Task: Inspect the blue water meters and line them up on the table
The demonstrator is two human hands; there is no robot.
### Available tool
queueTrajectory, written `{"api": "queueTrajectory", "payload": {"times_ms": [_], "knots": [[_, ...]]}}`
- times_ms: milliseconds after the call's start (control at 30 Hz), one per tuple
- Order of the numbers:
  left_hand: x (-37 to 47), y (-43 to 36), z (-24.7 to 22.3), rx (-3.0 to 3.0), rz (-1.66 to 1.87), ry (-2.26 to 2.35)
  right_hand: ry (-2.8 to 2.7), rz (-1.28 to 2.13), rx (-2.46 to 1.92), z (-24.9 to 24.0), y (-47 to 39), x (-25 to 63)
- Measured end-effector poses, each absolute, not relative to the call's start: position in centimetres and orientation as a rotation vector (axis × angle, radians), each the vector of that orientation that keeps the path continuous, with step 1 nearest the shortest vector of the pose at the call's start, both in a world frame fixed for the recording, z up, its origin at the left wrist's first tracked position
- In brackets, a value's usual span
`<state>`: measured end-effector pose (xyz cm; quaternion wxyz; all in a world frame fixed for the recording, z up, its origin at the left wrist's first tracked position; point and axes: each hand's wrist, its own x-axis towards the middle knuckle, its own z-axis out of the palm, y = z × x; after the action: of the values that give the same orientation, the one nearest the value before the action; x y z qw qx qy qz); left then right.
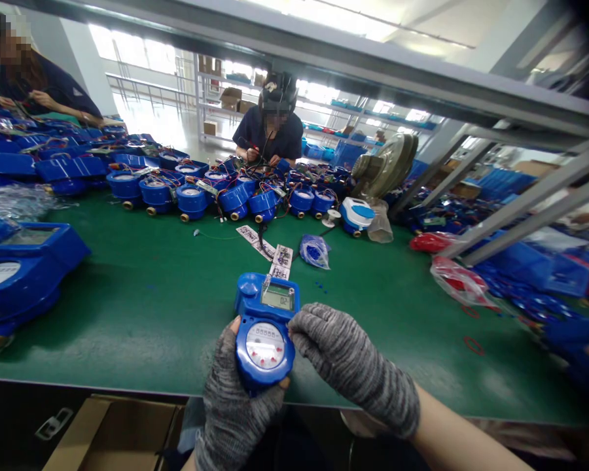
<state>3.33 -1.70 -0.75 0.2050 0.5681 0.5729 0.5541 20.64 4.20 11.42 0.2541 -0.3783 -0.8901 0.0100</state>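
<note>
A blue water meter (265,350) with a round dial and a small lit display is held up over the near edge of the green table. My left hand (235,399), in a grey fingerless knit glove, wraps round its lower left side and underside. At the meter's right edge, just below the display, is my right hand (346,356), gloved alike. Its fingers are pinched together against the casing; whatever lies between them is hidden. Beyond the meter lie printed paper labels (281,256) and a plastic bag of small blue parts (315,251).
Blue meters with loose wires (191,199) line the table's (177,314) far side. Larger blue meters (17,275) stand at left. A white-and-blue meter (357,214) is near a fan (390,167). Bagged red parts (459,278) lie right. Co-workers (269,127) sit opposite and far left.
</note>
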Motion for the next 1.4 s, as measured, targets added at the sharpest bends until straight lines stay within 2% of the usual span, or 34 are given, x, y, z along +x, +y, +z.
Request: {"api": "queueTrajectory", "payload": {"times_ms": [233,300,367,467,567,633,767,1000,1167,1400], "knots": [[3.3,-1.6,-0.9,1.567,1.539,1.545,-2.437,-0.032,-0.843,13.0,2.4,20.7],[3.3,-1.6,-1.0,1.559,1.539,1.557,-2.455,0.049,-0.865,12.8,2.0,21.0],[3.3,-1.6,-1.2,1.528,1.534,1.555,-2.328,0.323,-1.039,12.2,1.9,21.3],[3.3,-1.6,-1.1,1.499,1.511,1.525,-1.868,0.969,-1.364,11.1,2.1,21.2],[3.3,-1.7,-0.7,1.508,1.505,1.536,-1.482,1.579,-1.334,10.4,2.3,20.6],[3.3,-1.7,-0.4,1.521,1.513,1.536,-1.278,1.792,-1.275,10.1,2.4,20.1],[3.3,-1.6,-0.4,1.511,1.5,1.49,-1.038,1.899,-1.273,9.6,2.6,19.9],[3.3,-1.7,-0.4,1.559,1.502,1.573,-1.284,1.816,-1.128,9.3,3.5,20.1],[3.4,-1.8,-0.3,1.49,1.461,1.566,-1.255,1.823,-1.022,8.4,3.9,20.1],[3.5,-1.9,-0.1,1.484,1.437,1.61,-1.245,1.833,-1.034,9.7,3.2,19.8]]}}
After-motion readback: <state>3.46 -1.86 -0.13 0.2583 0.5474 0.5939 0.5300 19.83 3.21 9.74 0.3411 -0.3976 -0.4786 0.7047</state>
